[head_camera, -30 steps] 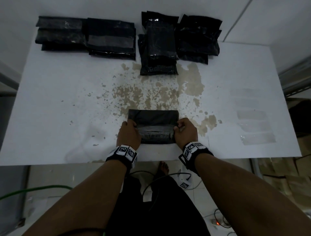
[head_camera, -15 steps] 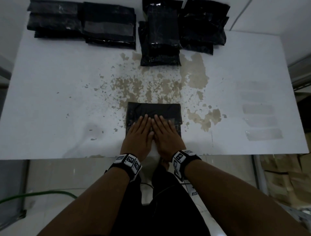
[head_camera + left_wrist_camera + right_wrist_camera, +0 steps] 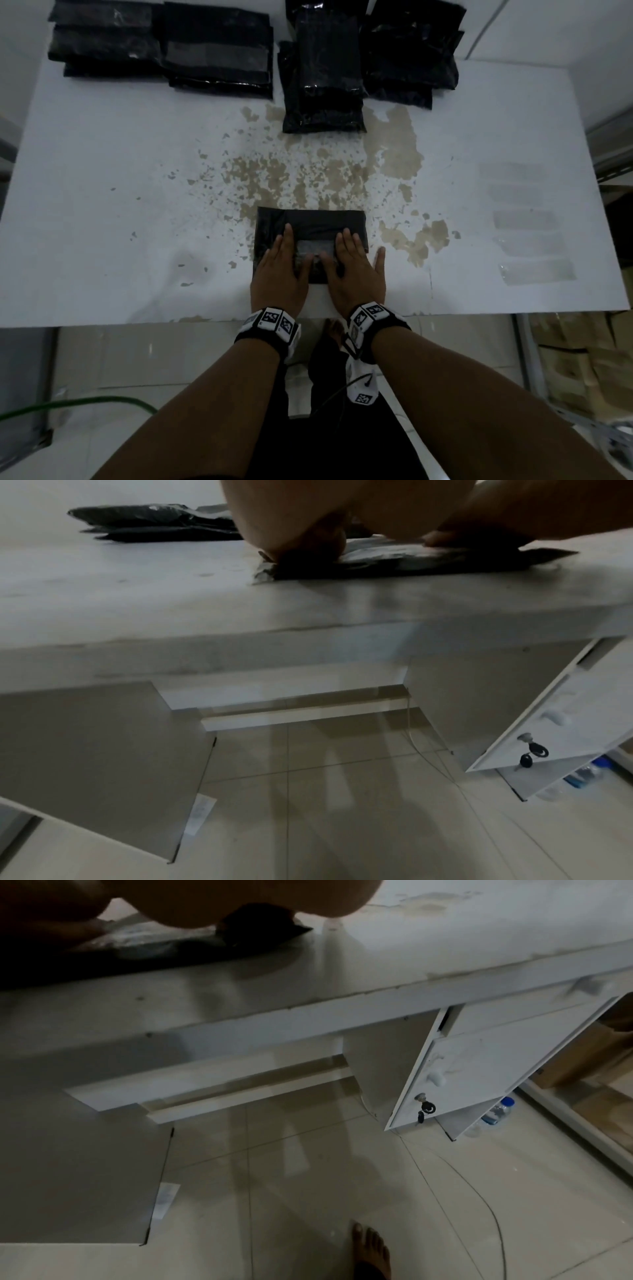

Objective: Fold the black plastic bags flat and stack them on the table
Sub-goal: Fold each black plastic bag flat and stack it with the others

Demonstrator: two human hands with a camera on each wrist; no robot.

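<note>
Left hand: the left hand [image 3: 278, 274] lies palm down with straight fingers on the left part of the folded black bag [image 3: 311, 222], pressing it flat and clasping nothing.
Right hand: the right hand [image 3: 354, 274] lies palm down beside it on the right part of the same bag, fingers straight and grasping nothing; its outermost finger rests on the table just past the bag's right edge.
Bag: a flat dark rectangle near the table's near edge, at about its middle; a paler glossy patch shows between the two hands.
Table: the white table [image 3: 102, 219] has brown patches of worn surface just beyond the bag and to its right.
Tape marks: pale strips [image 3: 536, 275] lie in a column well to the right.
Stacks: stacks of folded black bags [image 3: 212, 51] sit in a row along the far edge, well apart from the pressed bag.
</note>
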